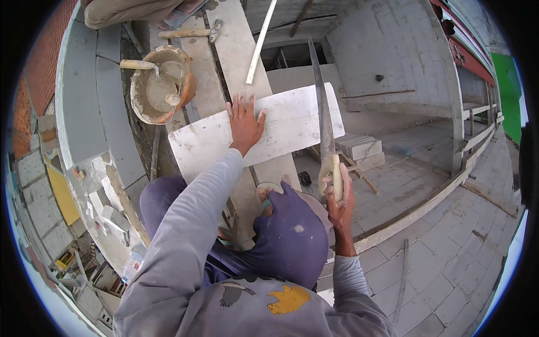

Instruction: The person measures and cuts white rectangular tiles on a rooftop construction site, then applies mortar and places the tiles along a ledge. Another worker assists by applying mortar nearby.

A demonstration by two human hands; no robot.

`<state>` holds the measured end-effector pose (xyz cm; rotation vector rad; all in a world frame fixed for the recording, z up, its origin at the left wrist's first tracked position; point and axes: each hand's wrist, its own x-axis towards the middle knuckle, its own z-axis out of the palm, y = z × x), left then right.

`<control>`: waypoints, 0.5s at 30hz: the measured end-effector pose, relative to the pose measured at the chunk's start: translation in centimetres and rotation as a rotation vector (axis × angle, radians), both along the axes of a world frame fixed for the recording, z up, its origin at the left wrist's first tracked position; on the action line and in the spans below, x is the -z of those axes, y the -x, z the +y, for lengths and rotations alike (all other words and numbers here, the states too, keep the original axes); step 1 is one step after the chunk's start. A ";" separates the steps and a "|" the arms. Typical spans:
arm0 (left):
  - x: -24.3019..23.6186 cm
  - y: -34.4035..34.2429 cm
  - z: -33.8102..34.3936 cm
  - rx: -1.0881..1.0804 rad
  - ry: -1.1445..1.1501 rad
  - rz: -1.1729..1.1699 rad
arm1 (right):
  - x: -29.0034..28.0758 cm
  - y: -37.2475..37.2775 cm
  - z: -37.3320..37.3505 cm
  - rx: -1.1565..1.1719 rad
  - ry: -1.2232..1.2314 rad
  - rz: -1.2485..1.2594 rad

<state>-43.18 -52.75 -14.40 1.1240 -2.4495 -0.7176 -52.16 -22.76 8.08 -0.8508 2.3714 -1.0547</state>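
Note:
A long white block (193, 145) lies across pale planks in front of me. My left hand (246, 124) rests flat on its top, fingers spread. On the right, my right hand (339, 196) is wrapped round the wooden handle of a hand saw (324, 112). The saw's blade points away from me and crosses the block near its right end. Whether the teeth touch the block or have cut into it, I cannot tell.
An orange bucket (190, 92) of wet mortar, with a wooden-handled trowel (137, 65), stands at the left. Beyond it lies a hammer (191, 33). A white strip (261, 42) reaches toward the block. Stacked blocks (359, 149) sit on the lower floor. Another person's leg (120, 12) shows at top left.

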 end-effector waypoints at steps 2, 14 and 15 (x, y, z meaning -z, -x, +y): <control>0.3 2.4 -0.1 -0.034 -0.032 -0.067 | 1.2 -2.0 0.2 0.059 -0.012 -0.075; -0.9 4.2 1.0 0.030 0.015 -0.063 | 6.9 -6.4 3.6 0.095 -0.049 -0.050; -1.0 4.3 1.1 0.046 0.008 -0.063 | 6.9 -6.6 3.7 0.100 -0.057 -0.045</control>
